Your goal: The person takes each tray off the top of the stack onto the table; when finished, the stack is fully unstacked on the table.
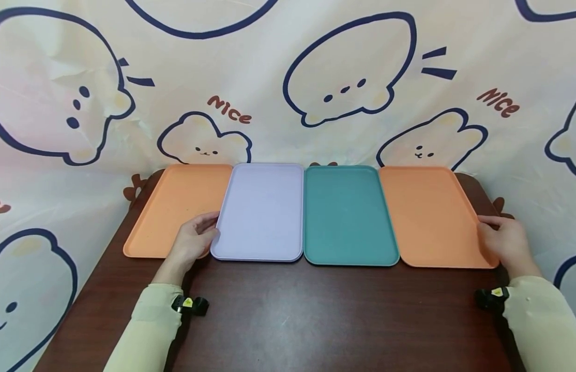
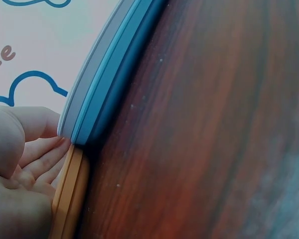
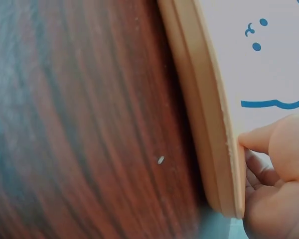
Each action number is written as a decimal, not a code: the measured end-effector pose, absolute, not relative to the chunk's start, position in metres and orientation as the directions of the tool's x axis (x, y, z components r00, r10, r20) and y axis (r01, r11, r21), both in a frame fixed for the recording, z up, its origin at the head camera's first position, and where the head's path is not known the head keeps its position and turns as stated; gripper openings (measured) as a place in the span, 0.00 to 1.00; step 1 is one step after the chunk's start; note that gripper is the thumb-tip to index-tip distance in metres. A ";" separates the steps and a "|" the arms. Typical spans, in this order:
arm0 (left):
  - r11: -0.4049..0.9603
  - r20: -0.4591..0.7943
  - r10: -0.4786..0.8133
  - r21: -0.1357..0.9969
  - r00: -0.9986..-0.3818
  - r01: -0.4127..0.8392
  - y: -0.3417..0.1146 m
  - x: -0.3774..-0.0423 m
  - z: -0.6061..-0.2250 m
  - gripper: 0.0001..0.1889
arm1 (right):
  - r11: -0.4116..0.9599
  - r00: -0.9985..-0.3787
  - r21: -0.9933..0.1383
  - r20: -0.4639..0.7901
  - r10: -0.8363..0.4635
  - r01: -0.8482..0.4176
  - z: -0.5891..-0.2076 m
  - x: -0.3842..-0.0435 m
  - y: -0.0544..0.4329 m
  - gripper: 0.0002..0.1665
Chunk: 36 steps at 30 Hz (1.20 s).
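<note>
Four trays lie side by side. My left hand [image 1: 192, 240] grips the left edge of the lavender tray [image 1: 260, 212], close to its near corner, and overlaps the left orange tray [image 1: 190, 191]. In the left wrist view, thumb and fingers meet the corner, where a pale lavender band runs above a blue one [image 2: 107, 89]. With thumb and fingers, my right hand [image 1: 506, 245] holds the outer edge of the right orange tray [image 1: 432, 217]. The right wrist view has the thumb at that tray's rim [image 3: 226, 134]. Between them lies the green tray [image 1: 348, 217].
The trays lie toward the back of a dark brown wooden table [image 1: 288, 315]. Behind and around it hangs a pale cloth [image 1: 269, 67] printed with cartoon figures. A small white speck [image 3: 161, 160] lies on the wood. Black straps with small devices [image 1: 192, 305] circle both wrists.
</note>
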<state>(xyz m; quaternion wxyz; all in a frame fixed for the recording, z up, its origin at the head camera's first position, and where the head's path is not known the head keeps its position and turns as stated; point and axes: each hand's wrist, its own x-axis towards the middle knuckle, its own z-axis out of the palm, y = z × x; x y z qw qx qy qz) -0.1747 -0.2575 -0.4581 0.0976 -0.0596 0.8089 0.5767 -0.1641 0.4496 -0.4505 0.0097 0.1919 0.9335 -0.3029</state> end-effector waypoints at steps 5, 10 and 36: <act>0.319 -0.215 0.018 0.927 -0.976 -0.199 -0.258 -0.174 -0.459 0.29 | 0.722 -0.916 -0.572 -0.154 0.370 0.388 -0.451 -0.165 0.450 0.31; 0.317 -0.205 0.028 0.930 -0.978 -0.185 -0.258 -0.174 -0.461 0.29 | 0.645 -0.883 -0.618 -0.195 0.428 0.449 -0.448 -0.162 0.447 0.33; 0.339 -0.195 0.014 0.923 -0.981 -0.179 -0.258 -0.173 -0.458 0.28 | 0.453 -0.975 -0.888 0.023 0.221 0.081 -0.434 -0.163 0.348 0.28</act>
